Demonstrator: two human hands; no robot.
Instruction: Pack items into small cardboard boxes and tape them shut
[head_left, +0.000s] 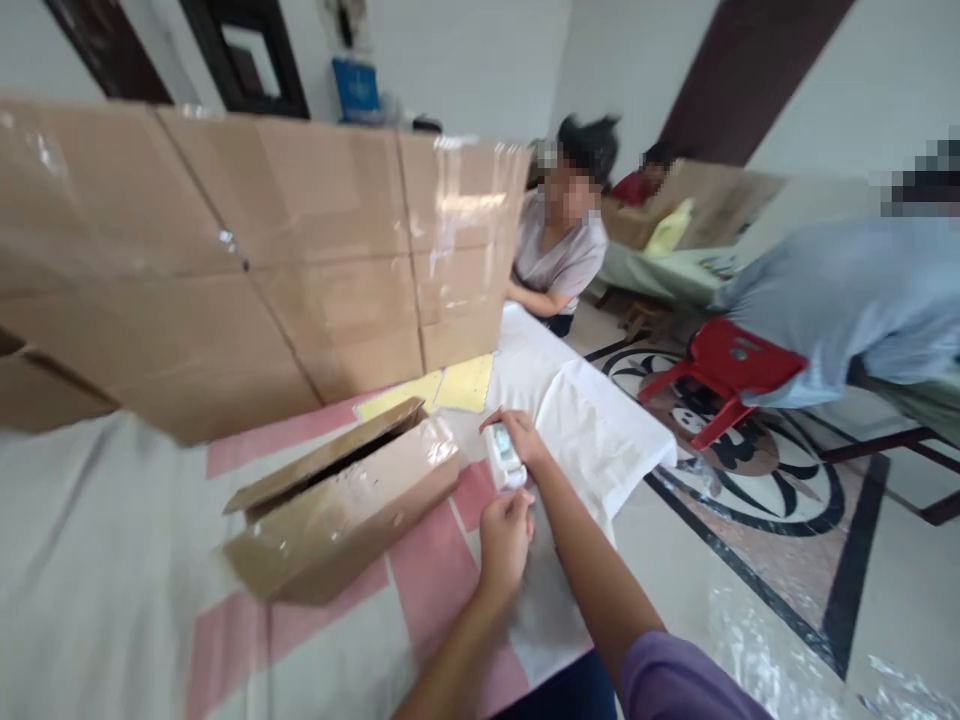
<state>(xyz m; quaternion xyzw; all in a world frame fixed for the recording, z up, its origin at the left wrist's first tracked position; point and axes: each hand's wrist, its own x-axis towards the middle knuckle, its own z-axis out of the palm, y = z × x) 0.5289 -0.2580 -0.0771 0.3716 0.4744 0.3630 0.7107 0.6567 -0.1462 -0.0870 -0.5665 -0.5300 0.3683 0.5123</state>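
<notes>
While the R hand [523,437] curls its fingers round the far end of a small white boxy item [504,448] w/ a pale blue-green panel, the L hand [505,540] sits loosely fisted just beside its near end; can't tell if L has hold of anything. The item's over the R part of a table spread w/ a pink-and-white patterned cloth [427,550], near the edge of a creased plain white cloth [589,410]. To its L lies a long brown cardboard box [367,505], top flap partly open; behind that, flat yellow sheets [466,384] & a tall wall-like stack of brown cardboard [330,300] w/ shiny clear tape. At the stack's R end, a person in a pale short-sleeved top [562,245]. Farther R, a red plastic chair [739,358] next to a blurred person in a grey-blue top [855,290]; below, tiled floor w/ a round black-and-white inlaid medallion [795,515] & crumpled clear plastic film [772,640]. White walls [465,60] in bg, plus a bright blue boxy object [356,88].
</notes>
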